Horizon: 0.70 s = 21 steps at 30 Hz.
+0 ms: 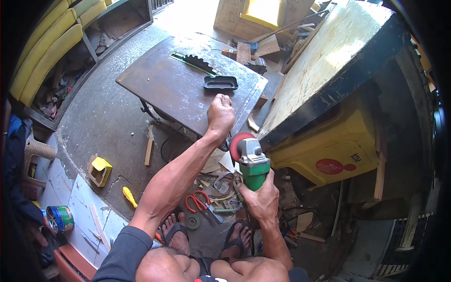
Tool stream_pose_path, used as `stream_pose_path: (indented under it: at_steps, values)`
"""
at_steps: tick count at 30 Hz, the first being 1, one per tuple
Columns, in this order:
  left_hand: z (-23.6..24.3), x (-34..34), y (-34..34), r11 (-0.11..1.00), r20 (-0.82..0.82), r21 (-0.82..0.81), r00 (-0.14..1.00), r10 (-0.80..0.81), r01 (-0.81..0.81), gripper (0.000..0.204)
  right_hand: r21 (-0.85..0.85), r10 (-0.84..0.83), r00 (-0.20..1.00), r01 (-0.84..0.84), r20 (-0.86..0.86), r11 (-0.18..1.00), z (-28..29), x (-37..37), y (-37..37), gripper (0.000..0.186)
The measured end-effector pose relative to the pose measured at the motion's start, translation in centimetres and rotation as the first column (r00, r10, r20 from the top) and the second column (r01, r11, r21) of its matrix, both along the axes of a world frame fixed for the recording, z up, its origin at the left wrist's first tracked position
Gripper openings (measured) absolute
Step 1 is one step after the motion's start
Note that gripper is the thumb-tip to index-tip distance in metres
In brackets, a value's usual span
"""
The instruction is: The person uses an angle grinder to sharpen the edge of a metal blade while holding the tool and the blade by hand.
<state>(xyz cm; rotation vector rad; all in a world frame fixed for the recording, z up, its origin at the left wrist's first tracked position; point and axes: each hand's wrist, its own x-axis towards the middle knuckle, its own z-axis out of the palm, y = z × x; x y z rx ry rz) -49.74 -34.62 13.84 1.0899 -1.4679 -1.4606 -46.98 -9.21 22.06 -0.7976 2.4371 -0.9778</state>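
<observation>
My right hand [262, 199] is wrapped round the green body of an angle grinder [254, 162], which points up and away from me. A red disc [240, 144] sits at its head, close to my left wrist. My left hand [221, 114] is closed over the near edge of a worn metal-topped table [159, 80]; what its fingers hold, if anything, is hidden. Just beyond it on the table lies a black oblong tray [221, 83]. A green-edged strip [188, 61] with a black toothed piece [199, 62] lies behind the tray.
A large pale board [329, 61] leans at the right above a yellow panel [329, 157]. On the floor lie red-handled scissors [197, 201], a loose disc [192, 221], a yellow-handled tool [129, 196] and a yellow box [99, 170]. A green can [60, 218] stands at the left. Scraps lie below the grinder.
</observation>
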Motion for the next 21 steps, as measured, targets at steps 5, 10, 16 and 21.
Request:
stream_pose_path:
  at_steps: [5,10,16,21]
  values:
    - [0.0,0.1,0.1,1.000,-0.005,-0.003,1.000,-0.008,0.008,0.033,-0.004,-0.005,1.000,0.005,0.009,1.000,0.0,0.0,0.3,0.074]
    - [0.1,0.0,0.0,1.000,-0.020,0.010,1.000,-0.018,0.018,0.032,-0.021,-0.010,1.000,0.010,0.021,1.000,-0.4,-0.1,0.8,0.075]
    - [0.5,0.2,-0.1,1.000,0.014,0.021,1.000,0.002,-0.002,0.032,-0.003,0.003,0.999,-0.003,0.041,1.000,-0.3,0.1,1.0,0.078]
    - [2.0,0.3,0.4,0.993,-0.036,0.115,0.999,-0.019,0.023,0.032,-0.025,-0.006,0.999,0.007,0.038,1.000,-0.7,0.1,1.6,0.078]
